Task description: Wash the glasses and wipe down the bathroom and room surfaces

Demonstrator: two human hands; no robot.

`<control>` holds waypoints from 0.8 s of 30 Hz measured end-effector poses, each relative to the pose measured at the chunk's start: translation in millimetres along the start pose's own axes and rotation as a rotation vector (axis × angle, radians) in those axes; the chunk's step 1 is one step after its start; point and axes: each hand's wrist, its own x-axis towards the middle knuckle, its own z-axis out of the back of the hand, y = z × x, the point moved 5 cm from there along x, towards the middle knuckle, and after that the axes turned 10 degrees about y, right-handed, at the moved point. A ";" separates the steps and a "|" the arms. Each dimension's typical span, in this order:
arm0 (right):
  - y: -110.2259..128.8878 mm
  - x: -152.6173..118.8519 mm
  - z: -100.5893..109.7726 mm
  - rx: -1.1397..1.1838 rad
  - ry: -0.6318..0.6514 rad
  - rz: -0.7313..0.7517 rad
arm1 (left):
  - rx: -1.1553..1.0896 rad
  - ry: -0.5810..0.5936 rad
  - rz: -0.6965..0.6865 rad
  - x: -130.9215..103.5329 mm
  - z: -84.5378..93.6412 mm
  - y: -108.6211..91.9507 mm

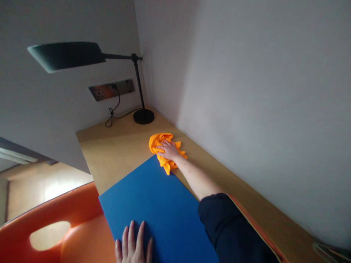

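Note:
An orange cloth (155, 142) lies bunched on the wooden desk (109, 153), at the far corner of a large blue board (159, 204). My right hand (168, 150) grips the cloth from above, its fingers pressed into the folds. Part of the cloth overlaps the board's corner. Near the bottom of the view, my left hand (133, 248) rests palm down on the blue board with fingers spread. Nothing is held in it, and its wrist is out of view.
A black desk lamp (144, 116) stands at the far corner, its cord running to a wall socket (111, 90). Walls border the desk at the back and right. An orange chair (82, 233) is at the lower left. A cable (329, 252) shows at the lower right.

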 end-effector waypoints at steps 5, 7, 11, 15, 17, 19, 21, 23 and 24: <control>-36.3 -287.7 -63.2 -0.020 -0.094 -0.232 | -0.112 0.084 -0.030 -0.2 21.6 -14.4; -36.4 -416.3 -99.7 -0.020 -0.179 -0.439 | -0.146 0.106 -0.030 -0.6 25.8 -16.6; 2.8 -525.3 -143.1 -0.115 -0.305 -0.810 | -0.205 0.133 -0.048 -1.7 29.2 -17.4; 48.4 -360.4 -108.4 -0.149 -0.194 -0.661 | -0.297 0.128 -0.043 -5.0 24.4 -12.6; 77.3 -233.7 -80.1 -0.103 -0.132 -0.445 | -0.327 0.091 -0.033 -8.0 19.4 -9.2; 115.2 -127.4 -61.7 -0.057 -0.135 -0.332 | -0.344 0.024 -0.026 -11.4 14.4 -7.0; 167.4 -60.3 -63.7 -0.024 -0.117 -0.170 | -0.350 -0.062 -0.015 -14.0 10.4 -5.9; 223.2 -40.4 -82.4 -0.004 -0.057 0.089 | -0.359 -0.164 0.029 -15.5 8.4 -3.5; 244.4 -46.6 -93.5 0.006 -0.029 0.210 | -0.374 -0.211 0.064 -16.0 7.9 -1.1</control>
